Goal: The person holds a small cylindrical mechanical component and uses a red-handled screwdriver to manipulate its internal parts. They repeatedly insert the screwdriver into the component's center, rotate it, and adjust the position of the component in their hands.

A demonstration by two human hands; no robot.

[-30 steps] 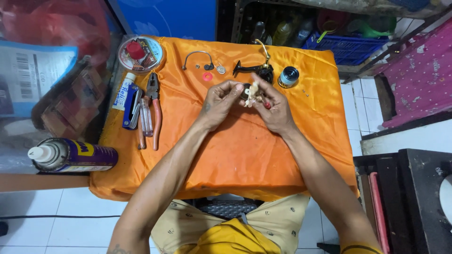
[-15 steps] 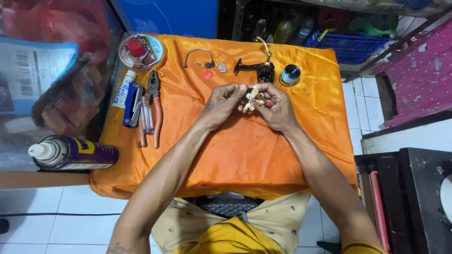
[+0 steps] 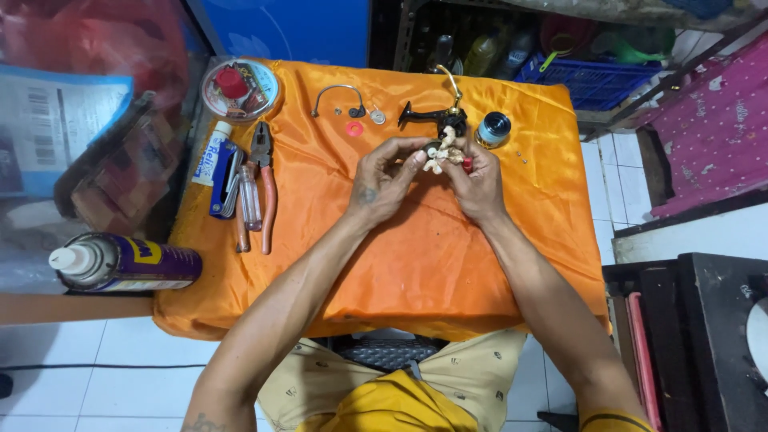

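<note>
Both hands meeting over the middle of the orange satin cloth [image 3: 416,264] on the small table: left hand [image 3: 382,182] and right hand [image 3: 474,182] pinched together on a small cream-coloured lumpy part [image 3: 442,154], held just clear of the cloth and just in front of the black fishing-reel body with brass-coloured handle [image 3: 438,118]. Seemingly mid-way through fine fitting or cleaning of that small part, the reel lying in pieces around: blue-and-silver spool [image 3: 493,128] beside the right hand, bent wire bail [image 3: 336,94], pink washer [image 3: 354,128]. Next move likely calling for a steady fingertip pinch and careful turning, with tiny loose bits nearby easy to knock away. Hard to make out: exact shape of the cream part, half covered by fingers; something red at the right fingertips, unidentifiable. Pliers with orange handles [image 3: 264,180] untouched, well left.
</note>
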